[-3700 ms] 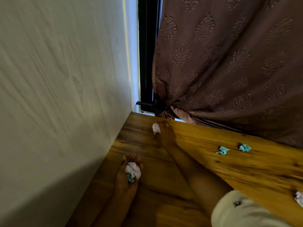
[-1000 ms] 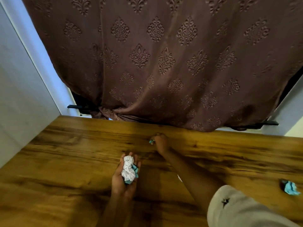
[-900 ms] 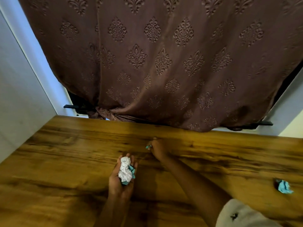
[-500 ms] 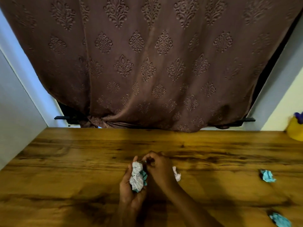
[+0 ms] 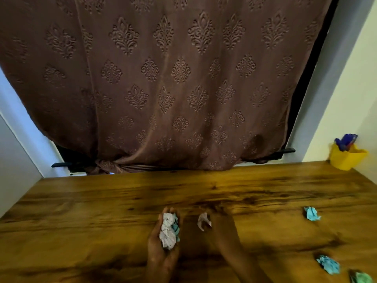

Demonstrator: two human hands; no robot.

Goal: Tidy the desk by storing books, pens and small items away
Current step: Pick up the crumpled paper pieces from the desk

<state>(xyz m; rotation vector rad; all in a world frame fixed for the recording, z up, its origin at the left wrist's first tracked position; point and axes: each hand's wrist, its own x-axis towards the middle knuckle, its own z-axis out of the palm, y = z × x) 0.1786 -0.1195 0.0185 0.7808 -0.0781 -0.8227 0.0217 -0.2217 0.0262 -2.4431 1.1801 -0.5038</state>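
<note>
Lying near the tabletop's [image 5: 102,221] front edge, a white wad [image 5: 204,221] touches the right hand [image 5: 222,226]; whether the fingers pinch it I cannot tell. It looks light and soft, easy to pinch anywhere. The left hand [image 5: 163,250], cupped, holds more wads [image 5: 168,231].

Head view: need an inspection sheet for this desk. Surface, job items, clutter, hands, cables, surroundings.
Surface: wooden desk, dark grain.
Job's things: yellow pen cup at the far right corner, pens inside. Loose on the right: teal paper ball, second teal ball, green ball. White scrap beside the right hand. No books seen.
Clutter: nothing seen.
Hands: left hand palm up, holds a white-and-teal paper wad. Right hand blurred, fingers at the scrap, grip unclear.
Cables: nothing seen.
Surroundings: brown curtain behind the desk, left wall, right wall.
</note>
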